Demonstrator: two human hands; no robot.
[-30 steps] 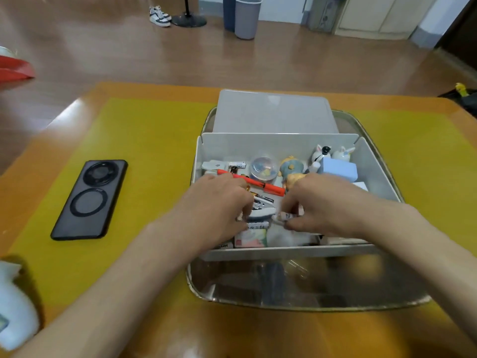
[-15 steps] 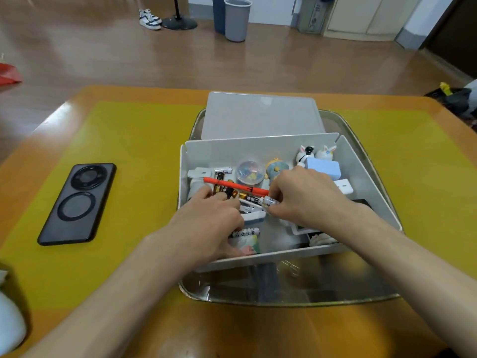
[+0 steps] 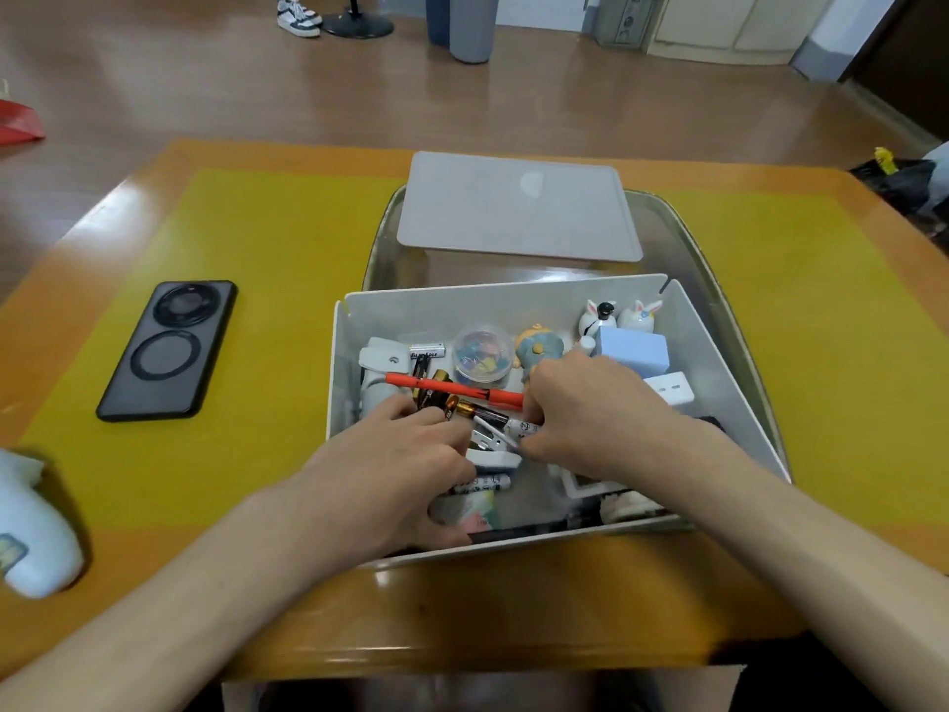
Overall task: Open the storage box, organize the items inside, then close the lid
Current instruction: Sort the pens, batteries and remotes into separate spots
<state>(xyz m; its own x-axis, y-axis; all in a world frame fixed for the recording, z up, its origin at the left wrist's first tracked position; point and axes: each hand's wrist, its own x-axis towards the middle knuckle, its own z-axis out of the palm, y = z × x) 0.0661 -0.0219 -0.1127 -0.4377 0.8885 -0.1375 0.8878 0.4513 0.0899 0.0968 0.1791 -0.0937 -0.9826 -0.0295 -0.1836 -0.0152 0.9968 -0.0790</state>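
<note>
Head view: compared with a second ago, the storage box [image 3: 513, 310] shows more of its far end, and both hands have shifted from its near wall toward the middle of the clutter, so the sorting is well under way while the lid [image 3: 518, 208] lies flat on the tray [image 3: 719, 269] beyond the box, its turn not yet come.

Going left to right: a black phone [image 3: 167, 352] rests on the yellow mat [image 3: 267, 280] of the bench, well apart from the box. The left hand [image 3: 390, 470] lies over the near-left contents, fingers curled down among the batteries [image 3: 441, 400]; whether its grip has closed on anything I cannot tell. The orange pen [image 3: 452, 390] crosses just beyond its fingertips. The right hand [image 3: 590, 418] pinches a small white marker [image 3: 518, 428] between thumb and fingers (the grip is closed on it), the marker's free end pointing toward the left hand. Past the knuckles sit a tub of clips [image 3: 482, 354], a blue block [image 3: 634, 349] and small figurines [image 3: 616, 316] along the far wall.
</note>
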